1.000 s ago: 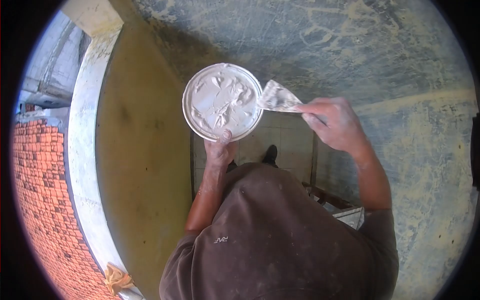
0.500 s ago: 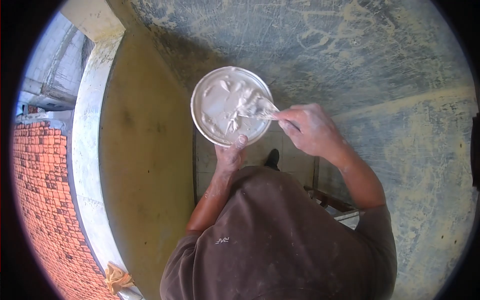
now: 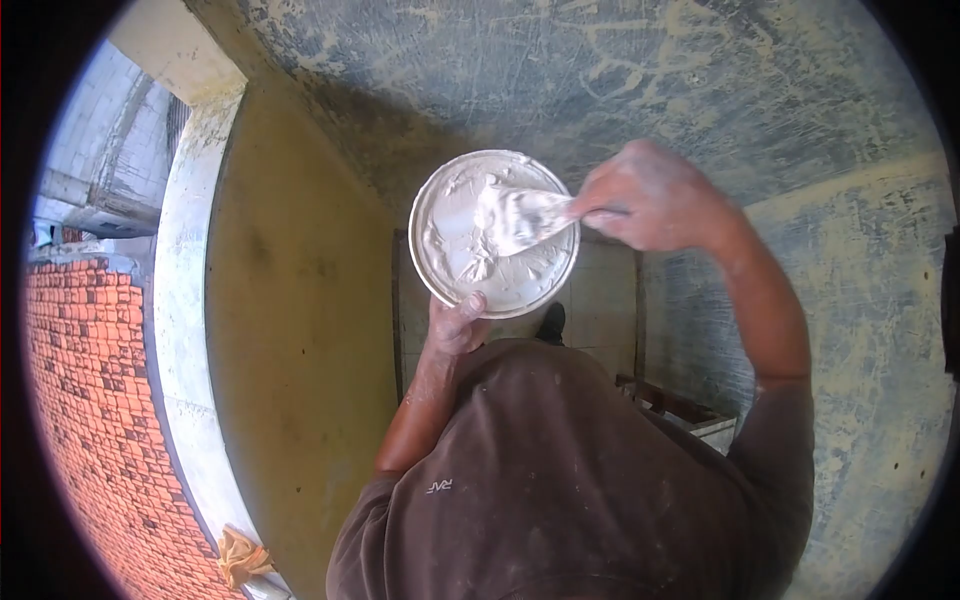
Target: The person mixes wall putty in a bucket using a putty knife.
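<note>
A round white lid (image 3: 450,219), its inner face smeared with white putty (image 3: 478,268), is held up in front of my body. My left hand (image 3: 457,322) grips its near rim, thumb on top and the other fingers hidden beneath. Over the lid's right half lies a putty knife (image 3: 528,217), its blade thickly coated in white paste. The fingers of my right hand (image 3: 655,198) are closed round its handle, most of which is hidden in the grip. White smears mark both hands.
A patchy, scraped grey wall (image 3: 480,70) rises ahead and to the right. At left stand a yellowish wall (image 3: 300,300) and a white ledge (image 3: 185,330) bearing a crumpled orange cloth (image 3: 240,557). Orange roof tiles (image 3: 90,370) show beyond. A dark shoe (image 3: 552,324) is on the tiled floor.
The lid has shifted right and slightly down in view. My right hand has risen and moved right, and more of the coated blade now shows above the lid.
</note>
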Demonstrator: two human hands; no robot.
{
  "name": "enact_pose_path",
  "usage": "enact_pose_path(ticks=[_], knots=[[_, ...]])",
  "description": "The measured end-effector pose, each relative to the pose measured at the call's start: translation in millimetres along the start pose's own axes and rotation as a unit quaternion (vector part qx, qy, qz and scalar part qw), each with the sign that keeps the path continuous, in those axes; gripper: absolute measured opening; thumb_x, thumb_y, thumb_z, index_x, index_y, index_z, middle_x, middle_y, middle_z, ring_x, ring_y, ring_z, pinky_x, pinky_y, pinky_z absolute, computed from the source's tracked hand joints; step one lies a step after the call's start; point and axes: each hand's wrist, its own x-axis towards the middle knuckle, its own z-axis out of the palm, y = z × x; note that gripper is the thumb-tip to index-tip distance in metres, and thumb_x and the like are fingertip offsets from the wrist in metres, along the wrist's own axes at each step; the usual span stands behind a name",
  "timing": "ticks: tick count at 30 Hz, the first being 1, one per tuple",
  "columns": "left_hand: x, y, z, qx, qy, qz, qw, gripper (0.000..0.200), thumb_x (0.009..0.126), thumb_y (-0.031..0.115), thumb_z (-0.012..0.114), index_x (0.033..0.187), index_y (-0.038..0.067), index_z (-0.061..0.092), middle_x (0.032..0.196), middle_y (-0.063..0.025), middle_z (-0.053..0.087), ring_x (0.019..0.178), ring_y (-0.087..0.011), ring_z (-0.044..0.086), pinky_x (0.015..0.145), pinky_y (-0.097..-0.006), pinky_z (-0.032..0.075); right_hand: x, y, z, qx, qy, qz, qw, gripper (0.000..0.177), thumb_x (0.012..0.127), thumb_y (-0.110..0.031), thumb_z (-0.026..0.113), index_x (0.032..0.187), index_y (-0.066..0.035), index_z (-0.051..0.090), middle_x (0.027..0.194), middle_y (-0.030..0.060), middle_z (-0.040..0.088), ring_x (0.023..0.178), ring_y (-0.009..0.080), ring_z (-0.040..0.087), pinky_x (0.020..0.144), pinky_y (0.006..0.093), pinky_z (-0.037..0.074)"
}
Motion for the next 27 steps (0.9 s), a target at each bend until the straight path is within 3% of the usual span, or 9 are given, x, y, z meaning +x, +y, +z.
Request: enact_pose_path(ticks=[1,7,11,13,19,22,24,25,27], knots=[[-1,4,0,0.001,0.002,0.001,1.000,0.094,0.074,0.023,0.083,0.148,-0.002,0.029,0.142,-0.0202,0.046,0.129,-0.0361,0.050,0.107,-0.0523,0.044,-2,2,-9,0.010,-0.080,0.064,0.995,0.020,0.080,-0.015,0.068,0.096,-0.016,0.079,0.090,0.0078,0.074,0.083,0.0262,0.066,0.087,0.0374,0.049],[-3,14,0,0.023,-0.021,-0.037,0.999,0.098,0.069,0.016,0.086,0.148,-0.002,0.030,0.143,-0.0191,0.046,0.132,-0.0338,0.047,0.110,-0.0488,0.040,-2,8,-21,-0.095,-0.020,-0.019,0.995,0.017,0.078,-0.015,0.070,0.092,-0.017,0.079,0.092,0.0055,0.075,0.085,0.0226,0.067,0.086,0.0357,0.048],[-9,17,5,0.013,-0.050,-0.031,0.998,0.102,0.066,0.016,0.087,0.148,-0.003,0.030,0.143,-0.0207,0.046,0.133,-0.0348,0.046,0.111,-0.0492,0.040,-3,7,-26,-0.059,-0.042,-0.043,0.996,0.017,0.078,-0.015,0.070,0.092,-0.017,0.080,0.093,0.0045,0.075,0.086,0.0208,0.067,0.086,0.0343,0.048],[-9,18,8,0.010,-0.051,-0.041,0.998,0.102,0.066,0.016,0.087,0.148,-0.004,0.030,0.142,-0.0211,0.047,0.132,-0.0349,0.047,0.111,-0.0494,0.040,-12,10,-44,-0.007,-0.056,0.004,0.998,0.018,0.078,-0.015,0.069,0.093,-0.017,0.080,0.091,0.0031,0.075,0.084,0.0220,0.067,0.084,0.0355,0.049],[-5,8,13,0.014,-0.072,-0.095,0.993,0.100,0.069,0.019,0.085,0.148,-0.005,0.029,0.141,-0.0225,0.048,0.131,-0.0354,0.049,0.108,-0.0488,0.044,2,0,-29,-0.066,-0.042,-0.110,0.991,0.019,0.076,-0.009,0.071,0.092,-0.014,0.080,0.087,0.0060,0.075,0.078,0.0238,0.069,0.078,0.0340,0.051],[-7,8,7,-0.041,-0.091,-0.111,0.989,0.099,0.070,0.020,0.083,0.148,-0.006,0.028,0.141,-0.0230,0.048,0.128,-0.0360,0.052,0.105,-0.0485,0.047,-11,-6,-44,-0.034,-0.075,-0.091,0.992,0.029,0.079,-0.010,0.068,0.108,-0.009,0.074,0.086,0.0085,0.074,0.074,0.0227,0.068,0.075,0.0348,0.052],[-7,10,10,-0.039,-0.090,-0.107,0.989,0.099,0.071,0.021,0.083,0.148,-0.006,0.027,0.142,-0.0231,0.047,0.128,-0.0359,0.051,0.106,-0.0484,0.046,-27,-6,-58,0.099,-0.103,0.041,0.989,0.040,0.085,-0.011,0.064,0.125,-0.005,0.062,0.082,0.0121,0.073,0.063,0.0180,0.066,0.062,0.0317,0.053],[-4,11,13,-0.036,-0.092,-0.100,0.990,0.099,0.071,0.021,0.082,0.149,-0.006,0.027,0.142,-0.0232,0.047,0.128,-0.0359,0.051,0.106,-0.0484,0.046,-30,-1,-58,0.097,-0.101,0.041,0.989,0.040,0.085,-0.011,0.064,0.125,-0.005,0.062,0.082,0.0121,0.073,0.063,0.0180,0.066,0.062,0.0317,0.053],[5,8,22,-0.040,-0.090,-0.083,0.992,0.098,0.073,0.022,0.082,0.149,-0.005,0.026,0.143,-0.0226,0.046,0.130,-0.0352,0.050,0.108,-0.0486,0.044,-32,12,-58,0.271,-0.193,0.120,0.936,0.046,0.089,-0.011,0.059,0.133,-0.002,0.052,0.079,0.0138,0.072,0.055,0.0131,0.063,0.050,0.0270,0.049]])
